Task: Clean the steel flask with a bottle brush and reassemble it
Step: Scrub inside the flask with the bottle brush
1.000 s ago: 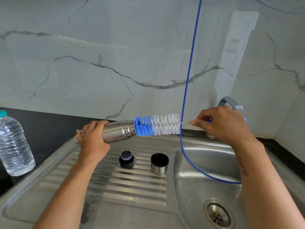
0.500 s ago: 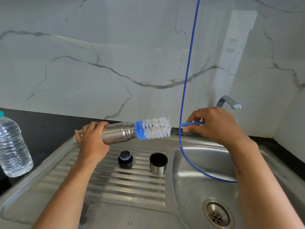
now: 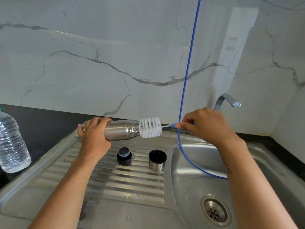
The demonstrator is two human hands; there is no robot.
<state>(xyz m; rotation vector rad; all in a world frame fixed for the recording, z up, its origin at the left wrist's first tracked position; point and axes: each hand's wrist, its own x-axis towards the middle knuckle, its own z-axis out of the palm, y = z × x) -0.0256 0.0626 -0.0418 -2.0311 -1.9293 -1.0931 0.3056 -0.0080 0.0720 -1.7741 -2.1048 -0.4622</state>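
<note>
While left hand (image 3: 94, 139) grips flask (image 3: 122, 131), brush (image 3: 150, 127) enters.

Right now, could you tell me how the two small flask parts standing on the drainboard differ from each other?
The stopper is black all over with a narrower raised top, while the steel cup has a shiny metal wall and a dark inside. The stopper is closed on top; the steel cup stands mouth up, open. The stopper sits to the left, nearer the left hand, and the steel cup beside the sink basin. Both stand upright on the ribbed drainboard, untouched.

the brush's tip (image 3: 149, 128) is hidden inside the flask (image 3: 120, 132); the water bottle (image 3: 12, 144) is cut off left.
</note>
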